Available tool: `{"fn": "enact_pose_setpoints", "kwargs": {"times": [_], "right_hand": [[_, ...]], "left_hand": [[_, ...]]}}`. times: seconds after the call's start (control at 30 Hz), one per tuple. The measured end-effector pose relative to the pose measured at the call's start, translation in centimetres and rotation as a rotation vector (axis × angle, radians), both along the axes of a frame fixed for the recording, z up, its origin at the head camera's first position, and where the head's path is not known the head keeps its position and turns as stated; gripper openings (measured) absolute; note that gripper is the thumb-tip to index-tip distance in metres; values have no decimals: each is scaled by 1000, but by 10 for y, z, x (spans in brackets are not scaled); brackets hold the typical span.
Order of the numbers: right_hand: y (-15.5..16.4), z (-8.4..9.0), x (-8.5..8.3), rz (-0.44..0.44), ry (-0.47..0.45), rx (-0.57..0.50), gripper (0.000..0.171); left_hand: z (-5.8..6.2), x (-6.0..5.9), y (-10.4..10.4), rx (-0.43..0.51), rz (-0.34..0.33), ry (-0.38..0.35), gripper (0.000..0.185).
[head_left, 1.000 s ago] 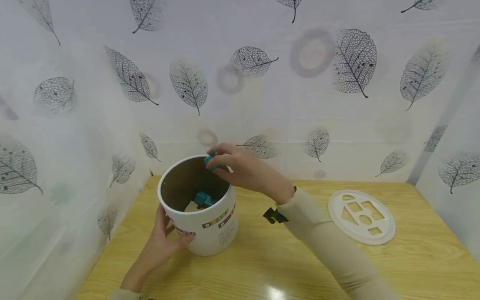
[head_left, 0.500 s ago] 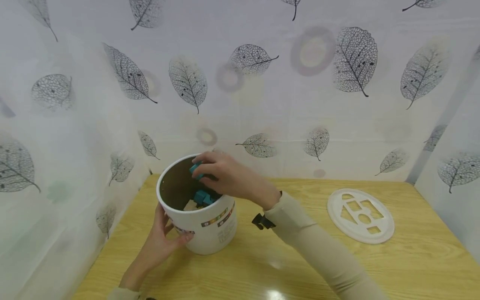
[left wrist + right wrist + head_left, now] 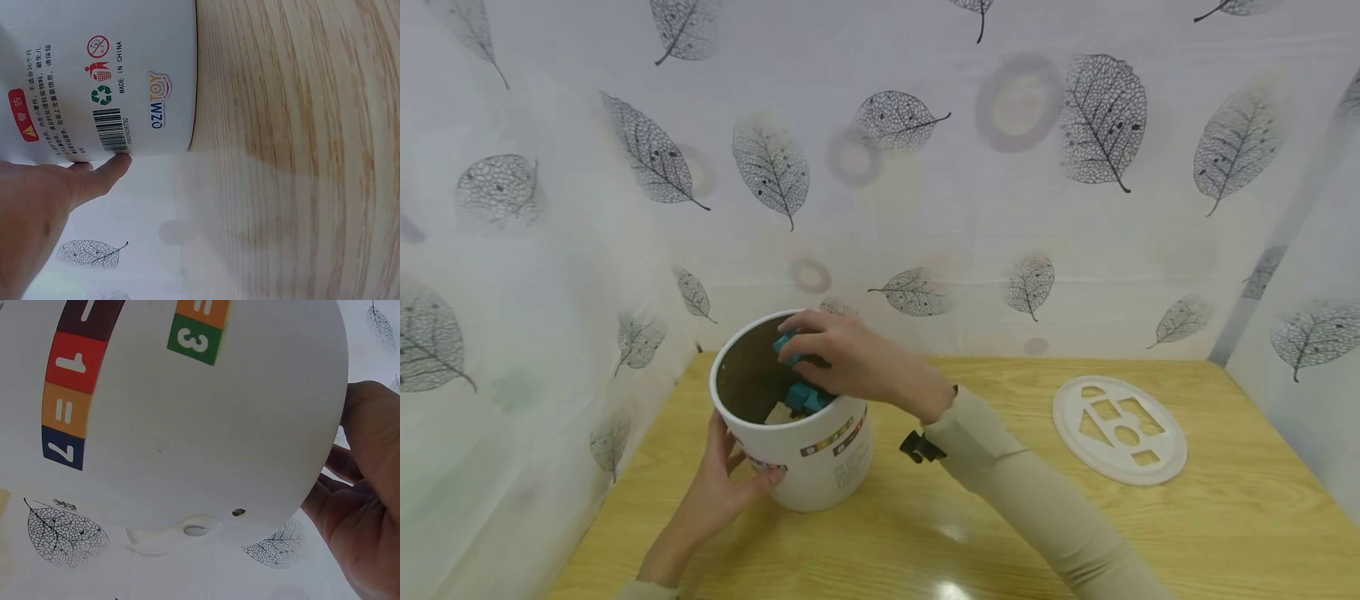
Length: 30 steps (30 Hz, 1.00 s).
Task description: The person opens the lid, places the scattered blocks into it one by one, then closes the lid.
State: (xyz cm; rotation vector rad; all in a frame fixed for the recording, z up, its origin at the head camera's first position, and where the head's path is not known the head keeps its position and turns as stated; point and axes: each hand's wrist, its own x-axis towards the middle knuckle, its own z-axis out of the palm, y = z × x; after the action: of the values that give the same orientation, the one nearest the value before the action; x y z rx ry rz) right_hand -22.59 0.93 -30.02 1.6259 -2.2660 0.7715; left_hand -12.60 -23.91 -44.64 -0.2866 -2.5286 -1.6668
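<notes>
Right hand over the mouth of the white bucket, fingers curled, pinching a teal block just inside the rim. Left hand wraps the bucket's near-left wall, thumb pressed flat on its front; fingers round the far side are hidden. More teal blocks lie inside, against the brown inner wall. Bucket stands upright toward the table's back-left corner. A band of coloured number squares runs round its outside. White shape-sorter lid lies flat near the back-right corner, well apart from the bucket.
</notes>
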Motion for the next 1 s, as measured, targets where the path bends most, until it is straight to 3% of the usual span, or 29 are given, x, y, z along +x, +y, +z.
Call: {"fn": "enact_pose_setpoints", "kwargs": {"times": [0.13, 0.27, 0.43, 0.57, 0.67, 0.77, 0.9, 1.0], "right_hand": [[3, -1, -1, -8, 16, -23, 16], [22, -6, 0, -32, 91, -120, 13], [74, -24, -5, -61, 182, -240, 17], [125, -42, -14, -128, 210, -266, 22], [164, -58, -17, -236, 199, -211, 23], [199, -77, -12, -386, 146, -80, 19], [233, -103, 6, -593, -51, 137, 6], [251, -124, 21, -699, -192, 272, 3]], "left_hand": [[0, 0, 0, -4, 17, -3, 121], [-1, 1, 2, -7, 22, 0, 120], [1, 4, 2, -14, 33, -19, 118], [2, 7, 1, -18, 47, -20, 119], [0, 9, 1, -18, 49, -8, 120], [-2, 9, 1, -11, 47, 1, 120], [-3, 8, 2, -10, 36, 6, 119], [-1, 8, 2, -18, 31, 0, 119]]}}
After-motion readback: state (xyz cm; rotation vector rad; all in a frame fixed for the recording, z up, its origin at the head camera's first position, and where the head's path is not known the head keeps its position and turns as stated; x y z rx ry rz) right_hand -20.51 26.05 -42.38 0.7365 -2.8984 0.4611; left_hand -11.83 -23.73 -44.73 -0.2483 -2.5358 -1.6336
